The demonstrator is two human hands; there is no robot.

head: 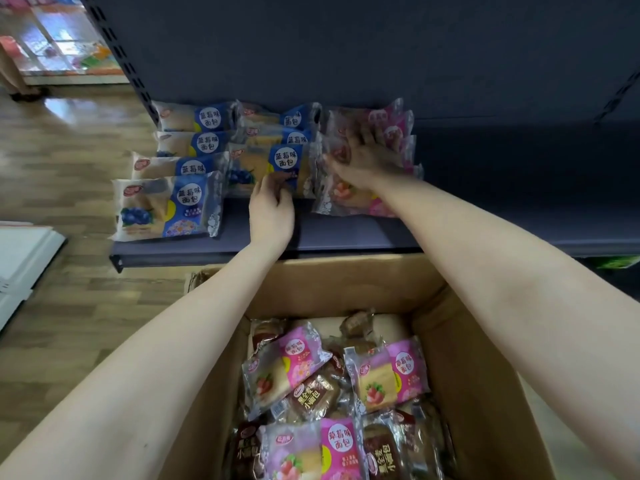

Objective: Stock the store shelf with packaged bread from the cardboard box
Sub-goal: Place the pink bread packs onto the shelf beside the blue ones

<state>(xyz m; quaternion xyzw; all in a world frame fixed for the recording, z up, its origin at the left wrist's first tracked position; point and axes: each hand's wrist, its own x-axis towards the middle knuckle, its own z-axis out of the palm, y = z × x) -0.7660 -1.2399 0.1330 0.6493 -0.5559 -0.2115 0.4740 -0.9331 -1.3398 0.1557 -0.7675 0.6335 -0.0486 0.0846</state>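
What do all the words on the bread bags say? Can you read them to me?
"蓝莓味面包": white circle on the blue packs on the shelf.
"草莓味面包": pink packs in the cardboard box.
"黑全麦小面包": brown pack in the box.
Red oval logos and small print on all packs: too blurred to read.
Pink shelf packs: label too blurred to read.

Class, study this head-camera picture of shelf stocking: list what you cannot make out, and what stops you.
1. Head view: how many pink packets are stacked; the right hand and forearm cover them.
2. Head view: lower layers in the cardboard box; top packets hide them, and the bottom edge cuts off its near end.
3. Head view: whether the left hand pinches the blue packet; its fingertips are blurred.
4. Head view: the packets' small print; too small.
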